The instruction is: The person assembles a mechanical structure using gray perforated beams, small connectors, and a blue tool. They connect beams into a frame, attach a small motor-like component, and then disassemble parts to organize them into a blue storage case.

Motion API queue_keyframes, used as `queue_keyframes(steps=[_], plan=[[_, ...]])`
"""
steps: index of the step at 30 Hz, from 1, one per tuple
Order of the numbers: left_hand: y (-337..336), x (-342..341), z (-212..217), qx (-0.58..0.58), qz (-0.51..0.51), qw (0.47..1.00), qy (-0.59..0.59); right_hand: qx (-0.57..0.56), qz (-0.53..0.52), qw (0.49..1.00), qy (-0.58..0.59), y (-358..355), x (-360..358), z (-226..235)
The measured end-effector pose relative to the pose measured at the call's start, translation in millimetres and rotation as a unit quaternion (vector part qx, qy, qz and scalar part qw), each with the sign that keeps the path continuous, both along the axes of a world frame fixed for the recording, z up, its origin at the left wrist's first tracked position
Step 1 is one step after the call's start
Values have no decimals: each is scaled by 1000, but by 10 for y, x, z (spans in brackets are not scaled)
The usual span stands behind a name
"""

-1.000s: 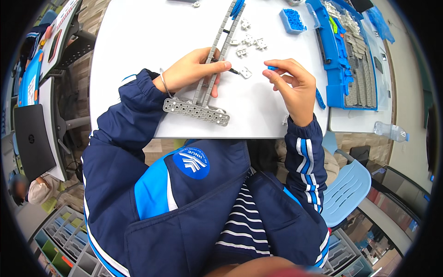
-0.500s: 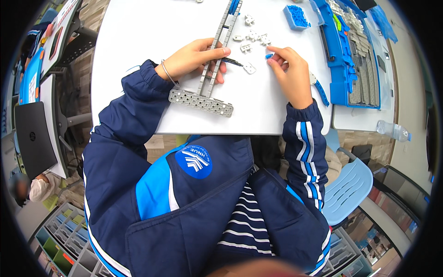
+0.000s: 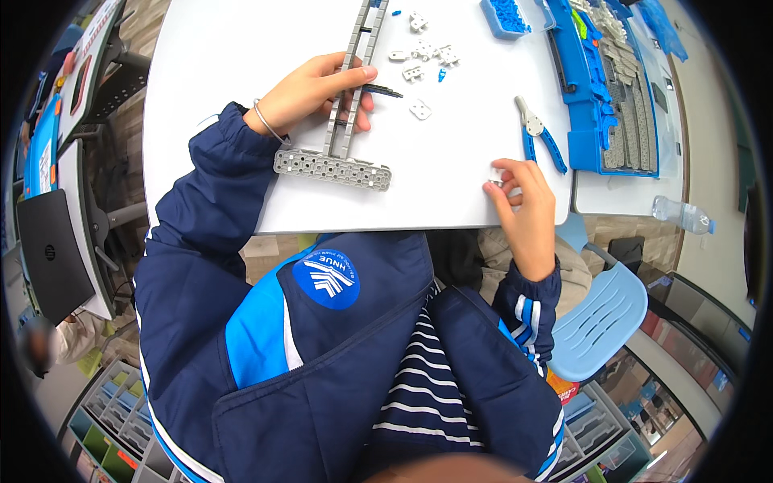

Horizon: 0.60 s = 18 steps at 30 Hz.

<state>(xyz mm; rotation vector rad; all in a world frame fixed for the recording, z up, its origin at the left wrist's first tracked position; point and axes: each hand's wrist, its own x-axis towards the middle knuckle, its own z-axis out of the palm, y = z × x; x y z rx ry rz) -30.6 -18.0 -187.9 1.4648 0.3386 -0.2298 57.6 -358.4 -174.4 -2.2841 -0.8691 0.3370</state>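
My left hand (image 3: 318, 88) is closed round the long double rails of a grey T-shaped plastic beam frame (image 3: 332, 167), whose wide perforated crossbar lies toward me. A thin black rod (image 3: 386, 92) sticks out to the right of that hand. At the table's front right, my right hand (image 3: 525, 193) pinches a small whitish connector piece (image 3: 496, 183) between thumb and fingers, mostly hidden by them. Several light grey connectors (image 3: 423, 50) lie right of the frame, with a blue pin (image 3: 442, 75) beside them and a flat white plate (image 3: 420, 109) nearer me.
Blue-handled pliers (image 3: 533, 127) rest on the white table (image 3: 467, 145) beyond my right hand. A small box of blue pins (image 3: 507, 18) stands at the far right, near a blue case (image 3: 592, 121) of grey beams. A water bottle (image 3: 683, 215) lies further right.
My right hand has moved from beside the loose connectors toward the front right edge. The blue pin from its fingers now lies on the table, and a whitish piece is in them.
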Motion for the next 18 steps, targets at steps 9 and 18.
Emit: queue_keyframes(steps=[9, 18], plan=[[150, -33, 79, 233, 34, 972, -9, 194, 17, 979, -57, 925, 849, -191], [320, -92, 212, 381, 42, 923, 27, 83, 78, 964, -239, 1562, 1160, -420]])
